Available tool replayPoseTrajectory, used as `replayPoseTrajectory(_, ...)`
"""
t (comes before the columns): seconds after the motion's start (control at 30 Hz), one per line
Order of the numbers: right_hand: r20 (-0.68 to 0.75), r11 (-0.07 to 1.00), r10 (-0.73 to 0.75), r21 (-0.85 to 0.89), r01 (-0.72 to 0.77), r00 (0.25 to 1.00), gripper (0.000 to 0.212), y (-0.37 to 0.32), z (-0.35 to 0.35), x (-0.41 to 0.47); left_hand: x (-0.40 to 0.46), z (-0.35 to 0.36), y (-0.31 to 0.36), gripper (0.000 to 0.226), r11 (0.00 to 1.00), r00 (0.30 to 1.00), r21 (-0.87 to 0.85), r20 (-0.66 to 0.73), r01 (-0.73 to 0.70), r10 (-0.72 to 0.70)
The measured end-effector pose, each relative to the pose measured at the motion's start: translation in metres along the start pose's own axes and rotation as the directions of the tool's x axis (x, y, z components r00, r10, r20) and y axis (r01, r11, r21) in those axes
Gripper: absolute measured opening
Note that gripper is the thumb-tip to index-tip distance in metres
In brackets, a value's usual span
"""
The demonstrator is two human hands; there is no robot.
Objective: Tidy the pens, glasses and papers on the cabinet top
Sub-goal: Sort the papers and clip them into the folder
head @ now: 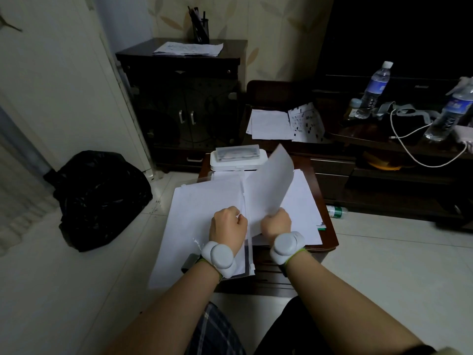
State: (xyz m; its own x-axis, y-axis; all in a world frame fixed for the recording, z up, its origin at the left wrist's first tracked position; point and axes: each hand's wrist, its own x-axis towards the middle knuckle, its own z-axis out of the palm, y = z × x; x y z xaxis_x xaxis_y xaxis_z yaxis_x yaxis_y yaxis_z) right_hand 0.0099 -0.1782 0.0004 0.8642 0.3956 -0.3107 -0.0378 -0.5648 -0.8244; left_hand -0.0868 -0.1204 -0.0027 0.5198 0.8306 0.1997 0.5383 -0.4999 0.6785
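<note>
bag [99,198]: black, on the floor at far left, beside the door.
cabinet [179,60]: dark, at the back; a paper pile [188,48] lies flat on its top, long axis left to right, with a pen pot [201,29] upright just behind.
left hand [227,224]: fingers curled, gripping the near edge of a white stack [194,221] that runs away from the person.
case [236,152]: clear, on a white box [238,162] beyond the stack.
right hand [276,222]: fist closed on the lower corner of a sheet [273,183]; the sheet rises from the grip, tilted up and to the right.
loose sheets [281,124]: farther back, right one printed, text too small to read.
bottles [373,90]: two, blue labels, unreadable.
</note>
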Motion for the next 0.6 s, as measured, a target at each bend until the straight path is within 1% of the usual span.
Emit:
replayPoseTrajectory(0.1, -0.15, 0.999, -0.028, 0.042, 0.035, 0.988, 0.026, -0.002, -0.016, 0.009, 0.002, -0.004, -0.002, 0.021, 1.0, 1.0, 0.013, 0.0, 0.012, -0.012)
replayPoseTrajectory(0.23, -0.317, 0.99, 0.037, 0.141, 0.008, 0.948, 0.028, -0.003, -0.039, 0.021, 0.002, -0.006, -0.001, 0.023, 1.0, 1.0, 0.01, -0.001, 0.027, -0.027)
replayPoseTrajectory(0.3, -0.386, 0.985, 0.049, 0.17, 0.018, 0.921, 0.029, -0.001, -0.049, 0.027, 0.001, -0.006, -0.001, 0.022, 0.999, 0.999, 0.014, 0.005, 0.04, -0.04)
replayPoseTrajectory(0.37, -0.424, 0.982, 0.064, 0.186, 0.018, 0.903, 0.03, 0.003, -0.058, 0.035, 0.001, -0.006, -0.002, 0.021, 0.998, 0.998, 0.017, 0.019, 0.053, -0.053)
replayPoseTrajectory(0.43, -0.462, 0.986, 0.059, 0.166, 0.021, 0.885, 0.031, 0.005, -0.068, 0.038, 0.0, -0.007, -0.003, 0.019, 0.998, 0.998, 0.019, 0.029, 0.061, -0.061)
replayPoseTrajectory(0.6, -0.475, 0.987, 0.089, 0.162, -0.013, 0.876, 0.033, 0.017, -0.087, 0.046, -0.001, -0.007, -0.003, 0.02, 0.998, 0.998, 0.012, 0.029, 0.059, -0.06)
